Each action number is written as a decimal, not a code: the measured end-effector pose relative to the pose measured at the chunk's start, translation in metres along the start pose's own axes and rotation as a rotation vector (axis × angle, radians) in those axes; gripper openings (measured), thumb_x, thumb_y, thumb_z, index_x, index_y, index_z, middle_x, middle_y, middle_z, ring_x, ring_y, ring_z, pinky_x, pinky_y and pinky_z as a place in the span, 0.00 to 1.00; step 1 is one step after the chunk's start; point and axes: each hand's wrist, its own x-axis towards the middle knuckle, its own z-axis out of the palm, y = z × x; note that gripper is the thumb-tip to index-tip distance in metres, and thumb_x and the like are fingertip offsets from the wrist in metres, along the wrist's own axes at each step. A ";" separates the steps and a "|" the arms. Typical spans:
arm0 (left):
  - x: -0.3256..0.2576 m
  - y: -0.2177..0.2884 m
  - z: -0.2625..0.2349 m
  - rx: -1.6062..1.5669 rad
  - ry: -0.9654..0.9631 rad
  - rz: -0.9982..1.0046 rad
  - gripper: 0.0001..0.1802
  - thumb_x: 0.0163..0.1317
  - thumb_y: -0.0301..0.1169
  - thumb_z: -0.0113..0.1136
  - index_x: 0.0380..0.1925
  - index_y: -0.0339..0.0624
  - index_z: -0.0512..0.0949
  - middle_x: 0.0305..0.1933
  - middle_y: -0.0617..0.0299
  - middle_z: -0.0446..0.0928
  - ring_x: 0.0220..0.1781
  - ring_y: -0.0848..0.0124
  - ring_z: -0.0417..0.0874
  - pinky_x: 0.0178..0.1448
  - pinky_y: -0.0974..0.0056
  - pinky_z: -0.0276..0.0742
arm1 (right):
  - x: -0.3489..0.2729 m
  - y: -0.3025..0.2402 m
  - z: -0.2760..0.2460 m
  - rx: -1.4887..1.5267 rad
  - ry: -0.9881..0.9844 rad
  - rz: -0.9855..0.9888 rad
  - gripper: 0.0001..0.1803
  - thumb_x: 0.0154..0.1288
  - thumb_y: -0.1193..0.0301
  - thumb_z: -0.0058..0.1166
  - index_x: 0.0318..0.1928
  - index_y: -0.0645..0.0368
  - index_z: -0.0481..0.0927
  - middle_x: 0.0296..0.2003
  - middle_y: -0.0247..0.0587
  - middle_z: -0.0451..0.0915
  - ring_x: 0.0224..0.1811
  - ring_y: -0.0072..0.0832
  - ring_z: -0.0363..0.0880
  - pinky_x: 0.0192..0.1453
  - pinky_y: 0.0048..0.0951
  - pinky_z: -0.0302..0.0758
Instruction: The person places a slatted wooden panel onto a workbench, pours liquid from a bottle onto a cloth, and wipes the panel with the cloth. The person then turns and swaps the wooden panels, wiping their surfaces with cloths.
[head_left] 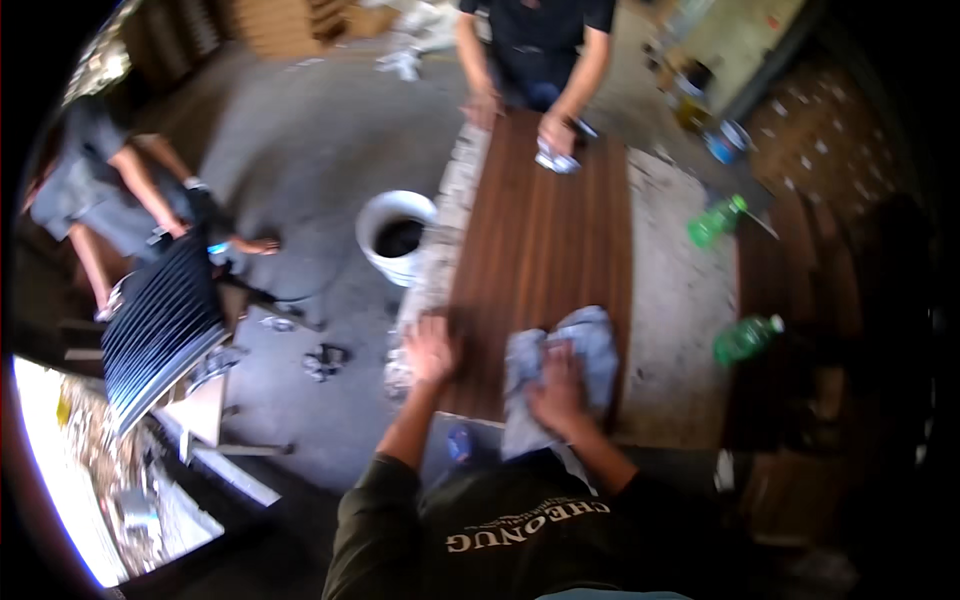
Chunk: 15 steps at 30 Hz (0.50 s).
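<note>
A dark brown wood-grain panel (540, 240) lies lengthwise in front of me on a pale, worn work surface. My right hand (560, 392) presses a grey-blue cloth (590, 350) onto the near right part of the panel, its fingers over the fabric. Part of the cloth hangs over the near edge towards my body. At the panel's near left edge rests my left hand (430, 348), fingers extended and slightly blurred, with nothing seen in it. Across the panel, a co-worker's hand (557, 135) holds a whitish cloth (556, 160) against the far end.
A white bucket (372, 215) with dark contents stands left of the panel. Two green bottles (715, 222) lie on the right side. At the left, another person handles a black ribbed panel (165, 320). A blue-rimmed can (728, 142) stands at the far right.
</note>
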 end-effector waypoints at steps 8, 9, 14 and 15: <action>-0.005 0.015 -0.004 0.001 -0.192 -0.152 0.39 0.59 0.51 0.49 0.68 0.46 0.55 0.71 0.50 0.53 0.74 0.50 0.46 0.72 0.39 0.35 | 0.098 0.019 -0.023 -0.038 -0.237 0.012 0.43 0.64 0.45 0.42 0.72 0.50 0.44 0.73 0.45 0.34 0.75 0.43 0.33 0.74 0.53 0.31; -0.006 0.017 -0.005 0.004 -0.200 -0.155 0.39 0.59 0.50 0.49 0.68 0.45 0.55 0.71 0.50 0.53 0.74 0.50 0.45 0.72 0.38 0.35 | 0.127 0.031 -0.023 -0.074 -0.243 0.046 0.41 0.66 0.45 0.39 0.72 0.49 0.43 0.73 0.45 0.35 0.75 0.43 0.34 0.74 0.52 0.31; -0.002 0.022 -0.008 0.025 -0.200 -0.118 0.38 0.60 0.50 0.50 0.67 0.44 0.56 0.71 0.49 0.54 0.74 0.49 0.47 0.71 0.38 0.35 | 0.268 0.080 -0.012 -0.037 0.036 0.211 0.39 0.67 0.45 0.34 0.71 0.55 0.49 0.73 0.45 0.41 0.75 0.41 0.34 0.75 0.49 0.31; 0.000 0.022 -0.010 0.018 -0.202 -0.124 0.38 0.60 0.50 0.50 0.67 0.44 0.56 0.71 0.49 0.54 0.74 0.48 0.47 0.71 0.38 0.36 | 0.281 0.075 -0.013 -0.053 0.039 0.266 0.40 0.68 0.44 0.29 0.71 0.55 0.46 0.73 0.45 0.40 0.75 0.41 0.33 0.75 0.50 0.30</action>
